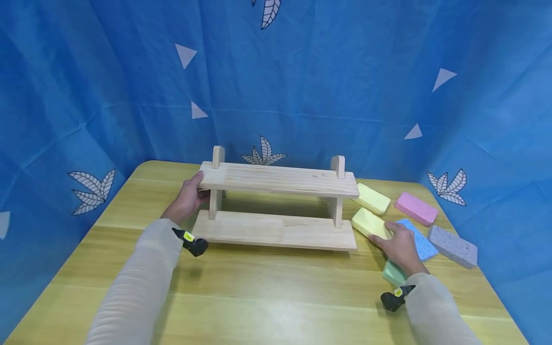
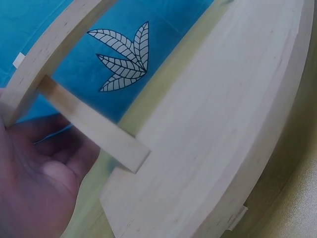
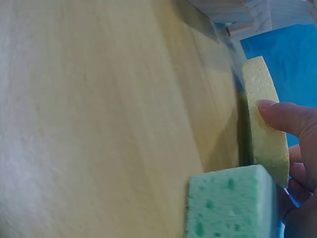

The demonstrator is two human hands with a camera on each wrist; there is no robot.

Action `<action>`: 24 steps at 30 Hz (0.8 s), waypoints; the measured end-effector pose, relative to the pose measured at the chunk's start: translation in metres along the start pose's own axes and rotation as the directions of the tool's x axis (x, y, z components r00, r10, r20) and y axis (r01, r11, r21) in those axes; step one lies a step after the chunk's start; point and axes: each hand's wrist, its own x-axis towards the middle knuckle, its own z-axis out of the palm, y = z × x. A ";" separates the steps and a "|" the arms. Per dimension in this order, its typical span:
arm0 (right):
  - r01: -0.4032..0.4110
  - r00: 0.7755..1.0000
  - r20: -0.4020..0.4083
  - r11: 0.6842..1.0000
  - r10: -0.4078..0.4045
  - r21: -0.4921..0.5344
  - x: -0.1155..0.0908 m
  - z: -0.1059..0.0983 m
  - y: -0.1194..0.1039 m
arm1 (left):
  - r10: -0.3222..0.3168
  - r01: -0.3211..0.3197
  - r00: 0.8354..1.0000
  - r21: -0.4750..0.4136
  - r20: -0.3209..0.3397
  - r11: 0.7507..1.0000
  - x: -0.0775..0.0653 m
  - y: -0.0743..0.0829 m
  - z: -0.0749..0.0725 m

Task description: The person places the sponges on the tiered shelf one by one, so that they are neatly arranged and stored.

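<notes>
A two-tier wooden shelf [image 1: 276, 180] stands on the table, its pale boards joined by two uprights. My left hand [image 1: 188, 197] grips the left end of the upper board, thumb at its top and fingers beneath, beside the upright [image 2: 94, 124]. At the shelf's right side, my right hand [image 1: 400, 246] pinches a yellow sponge [image 1: 367, 224]. The right wrist view shows the thumb on that sponge's [image 3: 265, 119] face, with the fingers behind it. Below the right hand lies a green sponge [image 3: 225, 203], partly covered by the hand in the head view.
A second yellow sponge [image 1: 373, 199] lies behind the held one, by the shelf's right end. To the right are a pink sponge [image 1: 416, 208], a blue sponge [image 1: 420, 242] and a grey sponge [image 1: 453, 246]. A blue patterned curtain [image 1: 276, 72] hangs behind the table [image 1: 258, 292].
</notes>
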 end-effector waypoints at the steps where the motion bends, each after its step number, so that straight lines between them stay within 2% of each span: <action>1: -0.002 1.000 -0.002 1.000 0.002 0.006 0.000 -0.001 0.000 | 0.004 -0.004 1.000 0.002 0.000 1.000 0.000 0.000 0.000; 11: 0.029 0.999 -0.030 0.999 -0.028 0.028 -0.001 -0.023 -0.009 | 0.010 -0.010 1.000 0.043 -0.003 0.999 -0.001 -0.002 -0.001; 20: 0.094 0.986 -0.141 0.995 -0.090 0.020 -0.006 -0.047 -0.015 | 0.004 -0.004 1.000 0.033 0.002 0.999 -0.002 -0.002 -0.001; 24: 0.119 0.978 -0.174 0.993 -0.118 -0.006 -0.005 -0.057 -0.016 | 0.004 -0.005 1.000 0.071 0.011 0.997 -0.002 -0.001 -0.002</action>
